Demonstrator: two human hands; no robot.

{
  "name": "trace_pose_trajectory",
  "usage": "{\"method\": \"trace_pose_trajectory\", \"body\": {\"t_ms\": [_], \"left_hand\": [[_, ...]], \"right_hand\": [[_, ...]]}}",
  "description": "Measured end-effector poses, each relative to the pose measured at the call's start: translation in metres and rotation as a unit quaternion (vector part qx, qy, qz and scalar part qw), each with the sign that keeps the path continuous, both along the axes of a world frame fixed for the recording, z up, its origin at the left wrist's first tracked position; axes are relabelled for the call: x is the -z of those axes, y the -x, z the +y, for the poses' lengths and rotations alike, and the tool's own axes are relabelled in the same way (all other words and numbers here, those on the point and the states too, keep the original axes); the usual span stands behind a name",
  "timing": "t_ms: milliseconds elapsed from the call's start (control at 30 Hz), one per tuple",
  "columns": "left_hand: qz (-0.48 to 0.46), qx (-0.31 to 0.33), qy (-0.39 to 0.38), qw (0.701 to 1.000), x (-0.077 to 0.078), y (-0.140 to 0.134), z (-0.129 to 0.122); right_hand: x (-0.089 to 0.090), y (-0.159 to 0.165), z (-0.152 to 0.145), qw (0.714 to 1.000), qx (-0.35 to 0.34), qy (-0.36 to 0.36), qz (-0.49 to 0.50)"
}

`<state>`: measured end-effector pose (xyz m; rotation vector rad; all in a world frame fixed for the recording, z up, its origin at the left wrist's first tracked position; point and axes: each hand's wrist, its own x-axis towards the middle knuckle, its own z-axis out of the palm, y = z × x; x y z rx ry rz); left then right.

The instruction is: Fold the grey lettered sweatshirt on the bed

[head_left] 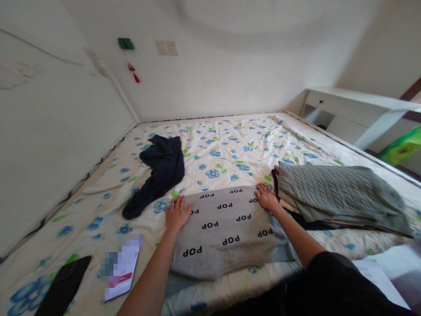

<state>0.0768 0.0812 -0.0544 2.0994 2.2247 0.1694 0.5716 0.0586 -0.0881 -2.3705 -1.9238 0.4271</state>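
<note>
A grey garment printed with "POP" (pixel 226 228) lies flat on the flower-patterned bed sheet (pixel 230 145) in front of me. My left hand (pixel 176 213) rests palm down on its far left corner, fingers spread. My right hand (pixel 266 197) presses flat on its far right corner, beside a pile of folded clothes topped by a grey cable-knit sweater (pixel 338 193). Neither hand grips anything.
A crumpled dark navy garment (pixel 161 173) lies to the far left on the bed. A black object (pixel 64 285) and a white card (pixel 123 272) sit near the front left. White walls bound the bed at left and back; a white desk (pixel 355 109) stands at the right.
</note>
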Motion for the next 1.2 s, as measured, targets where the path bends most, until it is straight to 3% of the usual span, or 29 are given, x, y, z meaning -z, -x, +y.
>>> {"method": "trace_pose_trajectory", "body": {"t_ms": [100, 200, 300, 400, 467, 733, 933, 1067, 1200], "left_hand": [[0.023, 0.002, -0.013, 1.0, -0.016, -0.029, 0.002], [0.006, 0.12, -0.053, 0.991, -0.025, -0.087, 0.001], [-0.035, 0.217, -0.046, 0.975, -0.02, -0.144, -0.003], [-0.04, 0.224, -0.042, 0.973, -0.01, -0.161, -0.009], [-0.038, 0.213, -0.05, 0.975, -0.006, -0.148, -0.01], [0.0, 0.144, -0.048, 0.988, -0.008, -0.054, -0.009], [0.011, 0.045, 0.01, 0.999, -0.015, 0.005, -0.013], [-0.005, 0.04, 0.047, 0.998, -0.018, 0.025, -0.037], [-0.036, 0.066, 0.018, 0.997, -0.028, 0.045, -0.08]], "right_hand": [[-0.02, 0.028, 0.007, 0.999, -0.007, -0.023, -0.025], [-0.04, 0.09, 0.012, 0.993, -0.074, -0.094, 0.0], [-0.046, 0.157, 0.01, 0.977, -0.177, -0.102, 0.069], [-0.041, 0.179, 0.005, 0.968, -0.202, -0.109, 0.098], [-0.036, 0.163, 0.0, 0.969, -0.187, -0.12, 0.109], [-0.019, 0.038, -0.02, 0.987, -0.102, -0.102, 0.068], [-0.008, 0.002, -0.021, 0.997, -0.018, -0.007, 0.072], [-0.013, -0.006, -0.027, 0.994, -0.047, 0.032, 0.089], [-0.024, -0.027, -0.062, 0.981, -0.139, 0.084, 0.102]]}}
